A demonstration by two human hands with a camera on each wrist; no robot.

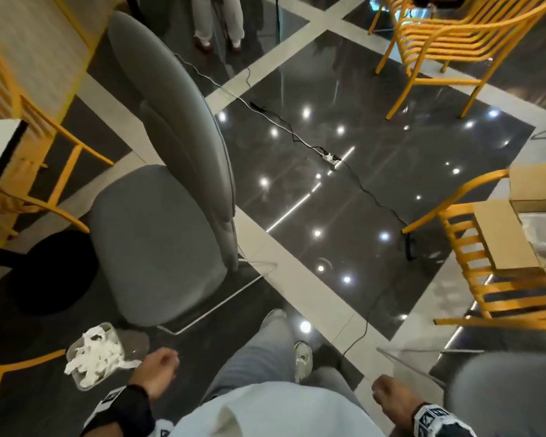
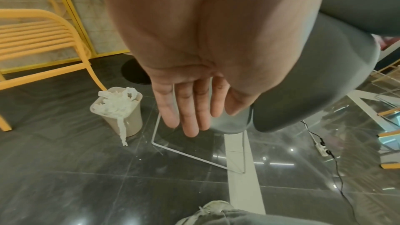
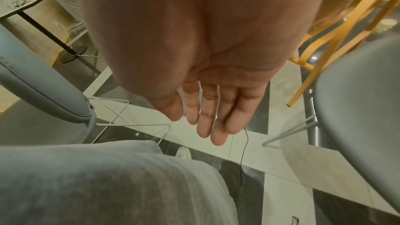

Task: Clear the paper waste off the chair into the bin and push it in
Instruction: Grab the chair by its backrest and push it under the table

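Observation:
The grey padded chair [image 1: 158, 238] stands left of centre on white wire legs, its seat bare. A small beige bin [image 1: 85, 373] sits on the floor near its front corner, heaped with white paper strips [image 1: 98, 354]; one strip hangs over the rim [image 2: 122, 126] down to the floor. My left hand [image 1: 160, 369] hangs empty to the right of the bin [image 2: 132, 122], fingers [image 2: 190, 117] straight and relaxed. My right hand [image 1: 391, 397] hangs empty at my right side, fingers [image 3: 216, 122] extended. Neither hand touches anything.
Yellow slatted chairs [image 1: 454, 42] stand around; one at right carries cardboard boxes [image 1: 505, 234]. A cable and power strip [image 1: 331, 159] run across the glossy dark floor. A second grey chair [image 1: 511, 392] is at my right. A table's black round base [image 1: 48, 272] sits left. Another person's legs [image 1: 218, 23] show at top.

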